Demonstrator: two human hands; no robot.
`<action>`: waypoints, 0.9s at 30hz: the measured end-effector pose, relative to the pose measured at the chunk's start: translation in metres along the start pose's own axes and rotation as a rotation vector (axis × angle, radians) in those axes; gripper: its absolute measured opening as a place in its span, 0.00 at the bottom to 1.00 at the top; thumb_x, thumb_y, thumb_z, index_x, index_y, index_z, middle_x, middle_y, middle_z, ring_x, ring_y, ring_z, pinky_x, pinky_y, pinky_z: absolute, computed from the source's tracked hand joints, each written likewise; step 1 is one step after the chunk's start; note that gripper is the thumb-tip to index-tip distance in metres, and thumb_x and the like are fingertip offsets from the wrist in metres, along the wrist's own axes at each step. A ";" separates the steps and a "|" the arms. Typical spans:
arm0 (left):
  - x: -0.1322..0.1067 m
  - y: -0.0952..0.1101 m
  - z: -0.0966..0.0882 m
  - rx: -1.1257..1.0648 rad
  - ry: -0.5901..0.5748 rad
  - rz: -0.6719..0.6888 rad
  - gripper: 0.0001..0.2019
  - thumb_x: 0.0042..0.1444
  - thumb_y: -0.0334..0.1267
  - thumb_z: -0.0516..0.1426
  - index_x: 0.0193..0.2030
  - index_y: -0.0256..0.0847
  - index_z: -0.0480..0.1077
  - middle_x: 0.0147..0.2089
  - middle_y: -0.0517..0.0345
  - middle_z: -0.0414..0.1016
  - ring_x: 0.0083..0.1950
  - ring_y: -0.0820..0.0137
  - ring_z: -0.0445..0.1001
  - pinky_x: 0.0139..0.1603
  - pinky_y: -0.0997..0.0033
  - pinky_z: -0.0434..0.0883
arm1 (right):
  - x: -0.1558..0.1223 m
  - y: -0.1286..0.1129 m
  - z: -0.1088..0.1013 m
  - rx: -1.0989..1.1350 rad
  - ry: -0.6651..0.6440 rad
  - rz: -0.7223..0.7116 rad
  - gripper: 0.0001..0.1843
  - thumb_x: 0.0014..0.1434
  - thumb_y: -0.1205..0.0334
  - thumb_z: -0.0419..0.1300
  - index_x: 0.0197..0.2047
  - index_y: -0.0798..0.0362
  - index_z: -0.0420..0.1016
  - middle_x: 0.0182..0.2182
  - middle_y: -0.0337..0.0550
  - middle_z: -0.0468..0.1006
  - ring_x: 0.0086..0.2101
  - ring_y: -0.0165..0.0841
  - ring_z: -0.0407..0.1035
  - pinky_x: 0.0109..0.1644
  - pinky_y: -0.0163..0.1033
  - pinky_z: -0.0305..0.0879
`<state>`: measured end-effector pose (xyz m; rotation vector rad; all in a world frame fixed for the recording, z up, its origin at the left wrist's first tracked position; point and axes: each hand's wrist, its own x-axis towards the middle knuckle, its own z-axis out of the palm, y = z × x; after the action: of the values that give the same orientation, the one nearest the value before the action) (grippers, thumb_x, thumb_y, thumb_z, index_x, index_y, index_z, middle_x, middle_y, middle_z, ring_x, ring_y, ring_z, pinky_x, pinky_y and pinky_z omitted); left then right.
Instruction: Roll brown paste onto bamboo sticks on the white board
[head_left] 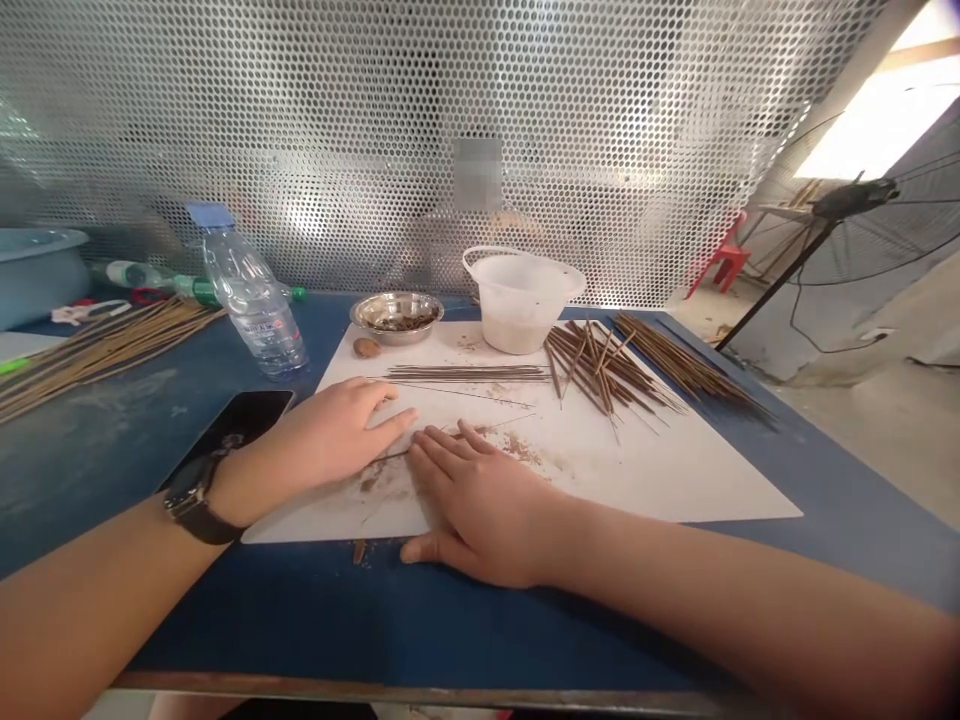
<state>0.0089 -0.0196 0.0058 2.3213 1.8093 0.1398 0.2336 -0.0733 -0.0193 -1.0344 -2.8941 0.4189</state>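
Observation:
My left hand [330, 435] lies flat, fingers stretched out, on the near left part of a white board [675, 470]. My right hand [472, 500] lies flat beside it, fingers spread, pressing on a thin stick [495, 425] and a smear of brown paste [525, 450]. The two hands nearly touch at the fingertips. A row of thin coated sticks [469, 373] lies just beyond my hands. A watch sits on my left wrist.
A white plastic tub [521, 300], a small steel bowl [396, 315] and a brown lump [366, 347] stand at the board's far edge. Piles of brown sticks [622, 365] lie right; more sticks [97, 345] far left. A water bottle [251, 295] and a phone [240, 420] sit left. A fan [885, 200] stands right.

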 end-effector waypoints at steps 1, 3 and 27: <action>0.000 0.000 0.000 0.001 -0.008 -0.002 0.41 0.67 0.67 0.46 0.71 0.39 0.74 0.75 0.40 0.75 0.72 0.43 0.77 0.71 0.46 0.73 | 0.000 0.001 0.001 0.002 0.007 -0.008 0.60 0.73 0.29 0.58 0.83 0.75 0.52 0.81 0.73 0.53 0.81 0.59 0.45 0.87 0.64 0.36; 0.000 0.000 0.000 0.004 -0.018 -0.011 0.42 0.67 0.68 0.45 0.72 0.38 0.73 0.75 0.40 0.75 0.72 0.43 0.77 0.72 0.47 0.72 | -0.003 0.001 0.002 0.011 0.014 -0.023 0.61 0.73 0.27 0.57 0.83 0.76 0.52 0.81 0.74 0.53 0.81 0.60 0.45 0.87 0.63 0.36; 0.002 -0.003 0.002 0.020 0.032 0.026 0.39 0.67 0.70 0.48 0.67 0.40 0.76 0.70 0.39 0.80 0.67 0.39 0.79 0.64 0.44 0.75 | -0.002 0.024 0.012 -0.054 0.100 -0.070 0.56 0.77 0.30 0.53 0.84 0.72 0.52 0.82 0.72 0.49 0.82 0.57 0.43 0.86 0.66 0.42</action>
<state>0.0066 -0.0174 0.0034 2.3707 1.8039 0.1647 0.2482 -0.0596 -0.0373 -0.9293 -2.8572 0.2782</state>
